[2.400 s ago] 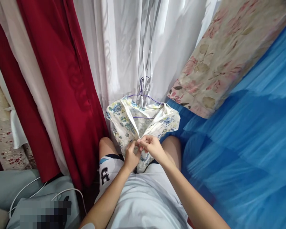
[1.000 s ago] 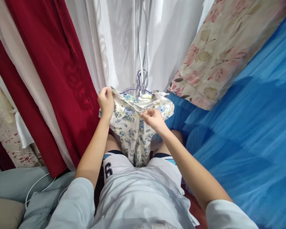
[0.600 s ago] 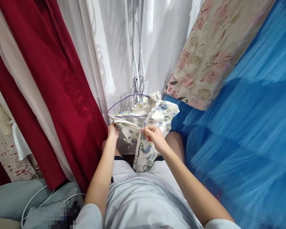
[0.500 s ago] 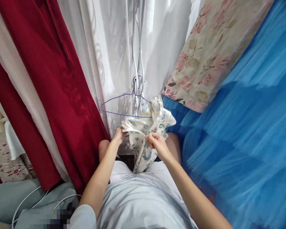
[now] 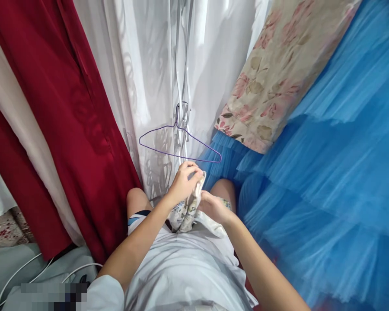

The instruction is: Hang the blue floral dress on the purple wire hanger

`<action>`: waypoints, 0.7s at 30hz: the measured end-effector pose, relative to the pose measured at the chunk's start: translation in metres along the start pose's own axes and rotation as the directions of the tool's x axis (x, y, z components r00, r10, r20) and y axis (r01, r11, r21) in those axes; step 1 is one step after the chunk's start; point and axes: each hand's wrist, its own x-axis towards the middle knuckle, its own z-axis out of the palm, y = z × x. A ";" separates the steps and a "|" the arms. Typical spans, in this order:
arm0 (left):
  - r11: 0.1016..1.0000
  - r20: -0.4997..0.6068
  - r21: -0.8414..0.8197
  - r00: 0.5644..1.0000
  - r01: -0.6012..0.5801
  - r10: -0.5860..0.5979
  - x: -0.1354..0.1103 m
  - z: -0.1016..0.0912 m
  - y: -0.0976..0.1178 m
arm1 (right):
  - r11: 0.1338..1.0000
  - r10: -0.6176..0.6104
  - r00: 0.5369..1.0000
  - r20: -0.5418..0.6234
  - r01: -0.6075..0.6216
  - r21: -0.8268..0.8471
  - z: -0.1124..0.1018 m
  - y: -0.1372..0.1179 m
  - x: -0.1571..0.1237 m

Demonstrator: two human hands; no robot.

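A small pale garment (image 5: 183,216) with a blue, green and yellow print and white edging is bunched up above my lap. Its top edge is pinched by my left hand (image 5: 185,180), whose thumb and fingers close on the cloth. On the other side, my right hand (image 5: 213,206) has its fingers closed around the garment's folds; part of them is hidden by the cloth. Just beyond both hands hangs a bare purple wire hanger (image 5: 220,157), hooked on grey-white straps (image 5: 187,82).
Long red cloth (image 5: 81,112) and white drapes (image 5: 145,65) hang at the left and centre. To the right are floral fabric (image 5: 262,95) and layered blue tulle (image 5: 327,172). White cables (image 5: 16,270) lie over a grey-green cushioned surface (image 5: 6,259) at lower left.
The garment has come off the purple hanger and down towards my lap. My left hand has moved right, close to my right hand, which is slightly lower.
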 end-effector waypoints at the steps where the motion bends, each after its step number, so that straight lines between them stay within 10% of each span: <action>1: 0.997 0.026 -0.061 0.998 0.057 -0.056 0.001 -0.002 -0.004 | 0.994 0.051 0.999 0.016 -0.053 0.091 -0.003 -0.001 -0.002; 5: 0.869 0.302 -0.340 0.917 0.361 -0.263 -0.011 0.000 -0.021 | 0.971 0.095 0.995 0.020 -0.097 0.218 -0.020 -0.015 -0.015; 9: 0.828 0.527 -0.371 0.830 0.419 -0.184 -0.035 0.019 -0.027 | 0.996 0.025 0.996 -0.090 -0.017 0.089 -0.042 -0.048 -0.026; 14: 0.985 0.390 -0.009 0.907 0.175 -0.158 -0.027 0.013 -0.042 | 0.979 -0.154 0.932 -0.329 0.099 -0.178 -0.095 -0.079 -0.019; 19: 0.942 0.201 0.334 0.979 -0.031 -0.039 -0.002 -0.041 -0.054 | 0.902 -0.422 0.677 -0.603 0.247 -0.353 -0.144 -0.091 0.033; 21: 0.910 0.145 0.413 0.989 -0.037 -0.025 0.001 -0.071 -0.053 | 0.908 -0.417 0.656 -0.629 0.270 -0.321 -0.149 -0.098 0.061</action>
